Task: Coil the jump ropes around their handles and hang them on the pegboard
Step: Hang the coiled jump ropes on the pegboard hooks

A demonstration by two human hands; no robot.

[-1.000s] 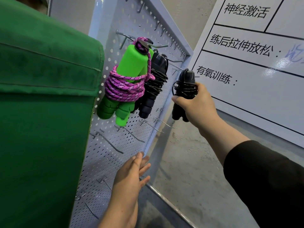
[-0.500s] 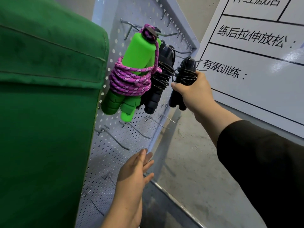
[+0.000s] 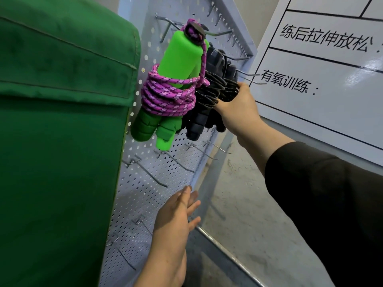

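Head view showed your right hand [image 3: 238, 106] gripping the last black rope [image 3: 228, 85] at the pegboard [image 3: 165, 172] hook, two ropes hung, left hand [image 3: 178, 212] relaxed apart.

Jump ropes [image 3: 186, 96] on pegboard [image 3: 157, 183]

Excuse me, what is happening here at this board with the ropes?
A person is hanging coiled jump ropes on a pegboard. The right hand holds a black rope bundle up at a hook; whether it hangs yet is unclear. Beside it, another black rope and a purple rope wound on green handles already hang. The left hand is open, low by the board.
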